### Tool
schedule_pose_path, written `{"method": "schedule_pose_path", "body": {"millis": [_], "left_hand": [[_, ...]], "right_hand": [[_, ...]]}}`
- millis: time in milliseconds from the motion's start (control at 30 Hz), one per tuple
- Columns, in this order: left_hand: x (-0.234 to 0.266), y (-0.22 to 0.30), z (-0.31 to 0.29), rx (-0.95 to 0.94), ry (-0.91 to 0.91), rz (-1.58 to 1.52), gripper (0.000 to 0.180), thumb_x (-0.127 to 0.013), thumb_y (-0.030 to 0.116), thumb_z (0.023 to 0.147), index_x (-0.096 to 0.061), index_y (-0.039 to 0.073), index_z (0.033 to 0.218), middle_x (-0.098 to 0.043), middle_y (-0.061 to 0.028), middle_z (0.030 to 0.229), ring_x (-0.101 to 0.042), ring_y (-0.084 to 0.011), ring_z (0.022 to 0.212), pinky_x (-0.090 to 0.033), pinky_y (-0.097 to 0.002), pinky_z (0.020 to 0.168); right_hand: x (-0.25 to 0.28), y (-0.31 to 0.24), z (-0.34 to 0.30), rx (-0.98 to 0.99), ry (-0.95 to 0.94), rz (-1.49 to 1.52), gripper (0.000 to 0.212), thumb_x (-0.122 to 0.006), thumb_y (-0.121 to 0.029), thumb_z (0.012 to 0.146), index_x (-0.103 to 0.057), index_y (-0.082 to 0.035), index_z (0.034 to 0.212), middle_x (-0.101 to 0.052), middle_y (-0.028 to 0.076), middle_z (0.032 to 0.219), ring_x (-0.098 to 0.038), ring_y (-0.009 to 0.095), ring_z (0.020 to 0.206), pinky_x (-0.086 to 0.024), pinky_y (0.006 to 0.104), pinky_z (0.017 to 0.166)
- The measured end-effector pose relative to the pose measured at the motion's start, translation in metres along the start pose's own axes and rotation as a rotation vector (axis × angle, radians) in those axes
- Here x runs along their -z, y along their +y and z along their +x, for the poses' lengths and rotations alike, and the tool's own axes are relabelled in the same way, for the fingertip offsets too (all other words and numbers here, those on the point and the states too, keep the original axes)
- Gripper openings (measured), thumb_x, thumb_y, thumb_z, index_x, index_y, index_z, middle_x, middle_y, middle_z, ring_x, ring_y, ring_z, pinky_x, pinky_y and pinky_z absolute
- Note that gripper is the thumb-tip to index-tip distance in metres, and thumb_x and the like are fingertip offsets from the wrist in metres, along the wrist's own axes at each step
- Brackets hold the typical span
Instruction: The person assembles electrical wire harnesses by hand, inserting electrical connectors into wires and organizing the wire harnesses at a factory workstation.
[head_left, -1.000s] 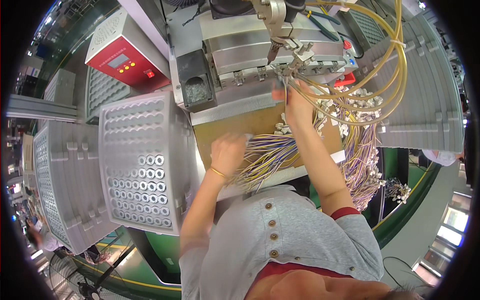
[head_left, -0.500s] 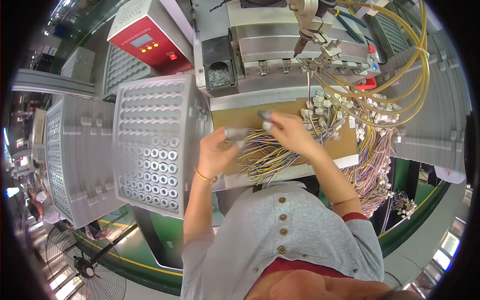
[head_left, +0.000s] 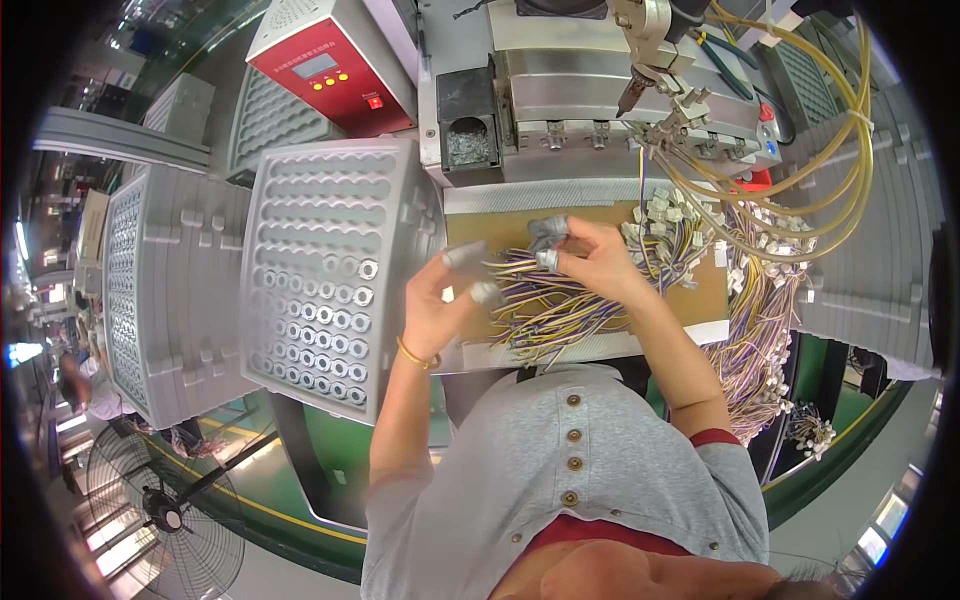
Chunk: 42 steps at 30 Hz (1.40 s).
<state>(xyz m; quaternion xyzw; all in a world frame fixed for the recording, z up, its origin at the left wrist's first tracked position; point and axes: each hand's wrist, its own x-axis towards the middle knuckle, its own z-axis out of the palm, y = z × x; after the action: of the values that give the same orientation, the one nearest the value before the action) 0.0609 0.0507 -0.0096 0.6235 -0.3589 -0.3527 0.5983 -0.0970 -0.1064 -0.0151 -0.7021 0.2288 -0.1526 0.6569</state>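
Note:
My left hand [head_left: 440, 295] is raised over the left ends of a wire bundle [head_left: 560, 305], thumb and forefinger apart and slightly blurred, with pale finger cots on the tips. Nothing shows between those fingers. Close by on the right, my right hand [head_left: 598, 262] has its grey-covered fingers curled toward the thumb above the same bundle. Whatever they hold, if anything, is too small to make out. The yellow, purple and white wires lie on a brown board [head_left: 480, 228], with white connectors [head_left: 665, 222] at their right ends.
Left of the board stands a grey tray [head_left: 330, 205] with rows of metallic rings. Behind are a red control box [head_left: 330, 75], a black box with a round opening [head_left: 468, 125] and a metal machine [head_left: 570, 85] with a soldering-iron-like tip [head_left: 632, 95]. Yellow tubes [head_left: 862, 130] loop at right above more wires [head_left: 755, 330].
The view has shifted a little, so the bench appears farther right and higher. My left thumb and forefinger have spread apart. My right fingers have curled, staying above the bundle.

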Motion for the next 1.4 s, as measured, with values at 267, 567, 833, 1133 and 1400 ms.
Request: {"method": "schedule_pose_path", "body": {"millis": [267,567,833,1133,1400], "left_hand": [[-0.003,0.025,0.000,-0.242,0.086,0.459,0.024,-0.065,-0.004,0.067,-0.065,0.003,0.090,-0.063,-0.0062,0.076,-0.056,-0.0134,0.065,-0.044,-0.0243,0.061],[0.079,-0.002,-0.005,-0.155,0.406,0.960,0.027,-0.061,0.007,0.069,-0.057,0.001,0.096,-0.057,-0.0165,0.087,-0.054,-0.0332,0.080,-0.043,-0.0365,0.072],[0.147,-0.026,-0.008,-0.027,0.625,1.499,0.032,-0.060,0.030,0.075,-0.060,0.005,0.095,-0.057,-0.0135,0.089,-0.053,-0.0307,0.084,-0.040,-0.0422,0.073],[-0.011,0.032,-0.005,0.062,0.116,-0.288,0.033,-0.058,0.005,0.077,-0.052,0.001,0.109,-0.058,-0.0128,0.101,-0.059,-0.0158,0.072,-0.047,-0.0233,0.058],[-0.046,0.033,-0.002,0.069,-0.058,-0.381,0.036,-0.056,0.001,0.079,-0.048,-0.005,0.113,-0.058,-0.0152,0.103,-0.058,-0.0153,0.073,-0.048,-0.0240,0.057]], "right_hand": [[-0.011,-0.014,0.001,0.202,0.001,-0.246,0.025,-0.063,-0.008,0.071,-0.059,-0.002,0.095,-0.057,0.005,0.072,-0.054,0.012,0.067,-0.044,0.0240,0.063],[0.001,-0.015,-0.013,-0.005,0.093,-0.189,0.006,-0.056,-0.005,0.076,-0.056,-0.001,0.079,-0.054,-0.001,0.064,-0.044,0.004,0.053,-0.038,0.0217,0.048],[-0.001,-0.032,-0.021,0.069,0.180,-0.040,0.007,-0.062,-0.002,0.073,-0.056,-0.001,0.078,-0.053,-0.004,0.065,-0.046,0.002,0.058,-0.039,0.0180,0.050],[-0.010,-0.046,-0.015,0.142,0.193,-0.082,0.010,-0.062,-0.006,0.073,-0.059,0.001,0.079,-0.053,-0.003,0.062,-0.041,0.001,0.055,-0.034,0.0179,0.047],[-0.007,-0.046,-0.024,0.103,0.186,0.099,0.009,-0.063,-0.004,0.070,-0.059,0.001,0.076,-0.054,-0.003,0.062,-0.041,0.000,0.056,-0.034,0.0172,0.047]]}}
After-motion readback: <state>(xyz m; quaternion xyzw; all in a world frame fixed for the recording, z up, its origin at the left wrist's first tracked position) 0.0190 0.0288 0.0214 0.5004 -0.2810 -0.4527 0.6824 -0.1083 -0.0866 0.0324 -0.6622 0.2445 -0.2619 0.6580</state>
